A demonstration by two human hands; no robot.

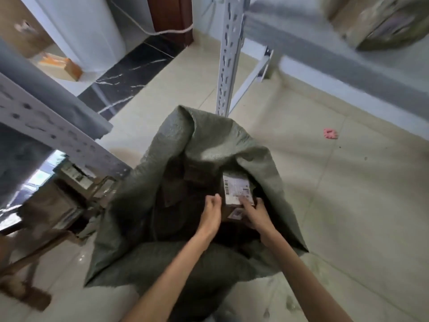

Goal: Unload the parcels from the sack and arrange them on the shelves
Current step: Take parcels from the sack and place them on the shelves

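Note:
A grey-green woven sack (209,145) stands open on the tiled floor in front of me. Inside it lie brown cardboard parcels; one parcel (235,189) shows a white shipping label. Both my arms reach down into the sack's mouth. My right hand (254,212) rests on the labelled parcel's near edge, fingers on the label. My left hand (212,212) is beside the parcel's left side, fingers together and slightly curled; whether it touches the box is unclear. The darker parcels (176,194) to the left sit deeper in shadow.
A white perforated shelf post (228,56) rises just behind the sack, with a grey shelf (348,66) at right carrying a wrapped parcel (383,22). Another rack (53,129) at left holds labelled boxes (76,180) below. A pink scrap (330,133) lies on the floor.

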